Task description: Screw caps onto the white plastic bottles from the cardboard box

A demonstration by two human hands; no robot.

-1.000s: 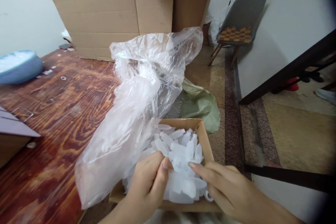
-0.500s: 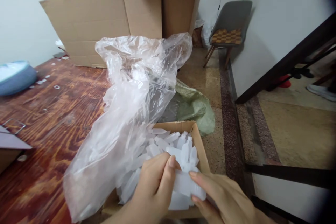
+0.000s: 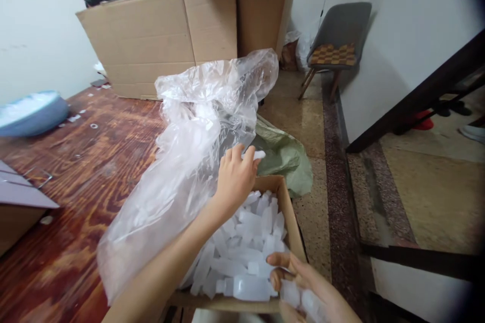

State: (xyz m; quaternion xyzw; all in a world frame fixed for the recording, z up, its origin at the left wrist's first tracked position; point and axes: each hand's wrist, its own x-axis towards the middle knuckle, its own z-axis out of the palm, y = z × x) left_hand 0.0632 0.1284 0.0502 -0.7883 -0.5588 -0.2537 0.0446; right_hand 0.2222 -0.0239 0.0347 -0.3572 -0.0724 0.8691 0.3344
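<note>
My left hand is raised over the far end of a cardboard box, its fingers closed on a small white plastic piece whose tip sticks out. Near the box's front right corner, my right hand has its fingers curled around translucent white plastic bottles; I cannot tell how many. The box holds a heap of similar bottles, lying at all angles. A large clear plastic bag drapes over the box's left side, close to my left forearm.
A red-brown wooden table carries a blue basin and small white scraps. Behind stands a large cardboard box. A green woven sack lies beyond the bottle box. A grey chair stands by the wall.
My hands were together on a bottle above the box. The left has moved away and up with a small white piece; the right has drawn down and toward me. The view has shifted slightly.
</note>
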